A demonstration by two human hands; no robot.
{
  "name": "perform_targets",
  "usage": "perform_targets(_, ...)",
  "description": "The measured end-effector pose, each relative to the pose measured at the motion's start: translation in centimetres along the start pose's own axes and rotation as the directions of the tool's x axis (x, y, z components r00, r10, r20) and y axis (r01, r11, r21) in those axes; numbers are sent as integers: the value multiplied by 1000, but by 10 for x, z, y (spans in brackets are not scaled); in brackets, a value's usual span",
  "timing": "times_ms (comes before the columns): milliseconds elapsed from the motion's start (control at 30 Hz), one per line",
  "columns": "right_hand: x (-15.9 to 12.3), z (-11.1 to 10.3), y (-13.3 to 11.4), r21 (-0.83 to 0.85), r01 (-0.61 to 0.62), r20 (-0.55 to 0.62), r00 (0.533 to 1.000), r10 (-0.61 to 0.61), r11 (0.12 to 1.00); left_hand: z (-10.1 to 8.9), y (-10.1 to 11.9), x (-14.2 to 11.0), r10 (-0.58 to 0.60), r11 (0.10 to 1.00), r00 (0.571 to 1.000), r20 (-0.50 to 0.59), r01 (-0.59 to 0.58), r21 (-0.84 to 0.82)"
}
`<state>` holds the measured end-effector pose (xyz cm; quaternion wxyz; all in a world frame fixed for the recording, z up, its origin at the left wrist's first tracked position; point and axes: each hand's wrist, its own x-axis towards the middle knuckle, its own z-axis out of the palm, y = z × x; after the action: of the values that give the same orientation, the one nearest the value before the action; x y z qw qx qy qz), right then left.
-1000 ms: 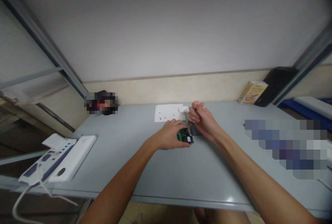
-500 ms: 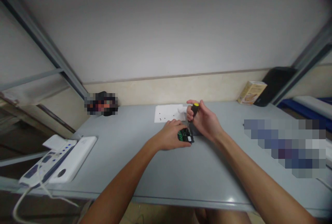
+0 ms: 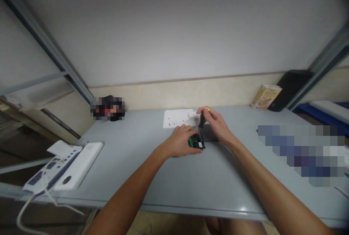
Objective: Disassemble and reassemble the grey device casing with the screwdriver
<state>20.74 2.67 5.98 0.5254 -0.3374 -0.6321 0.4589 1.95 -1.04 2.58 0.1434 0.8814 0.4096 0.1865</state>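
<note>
My left hand [image 3: 184, 142] grips a small black device with an exposed green circuit board [image 3: 195, 142], thumb along the near edge and fingers along the far one. In my right hand [image 3: 215, 121] is a screwdriver [image 3: 201, 121] with a dark handle and a yellow end. It stands nearly upright, its shaft pointing down to the circuit board; whether the tip sits in a screw is too small to tell. Behind the hands lies a white sheet of paper [image 3: 177, 118] with several tiny dark screw-like pieces on it. A small white object [image 3: 192, 114] is on the paper's right part.
The grey table [image 3: 131, 169] runs to the wall. A white power strip [image 3: 81, 166] and its cable are at the left. At the back right stand a yellow box [image 3: 265, 97] and a black panel [image 3: 290, 89]. Blurred items lie at the back left and right.
My right hand has changed its grip on the screwdriver, with fingers now over the top of the handle. My left hand and the device stay nearly in place.
</note>
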Motion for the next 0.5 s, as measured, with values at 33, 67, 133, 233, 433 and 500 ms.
perform_targets(33, 0, -2, 0, -122, 26, -52, 998, -32, 992, 0, 1, 0, -6, 1000, 1000, 3, 6, 4)
perform_targets(67, 1, -4, 1, -212, 36, -100, 993, -58, 977, -1, 1, 0, -11, 1000, 1000, 6, 11, 5)
perform_targets(133, 2, -9, 1, -287, 32, -171, 982, -84, 957, -5, 2, -1, -18, 1000, 1000, 10, 18, -11)
perform_targets(233, 5, -16, 1, -254, 22, -277, 956, -95, 967, -15, -2, -2, -41, 997, 998, -42, 38, -67)
perform_targets(433, 6, -13, 11, -223, 6, -271, 960, -68, 975, -32, -33, -2, -157, 987, 915, -371, 134, -88)
perform_targets(500, 4, -8, 17, -305, -1, -211, 975, -67, 952, -32, -42, -2, -184, 981, 893, -411, 193, -19)
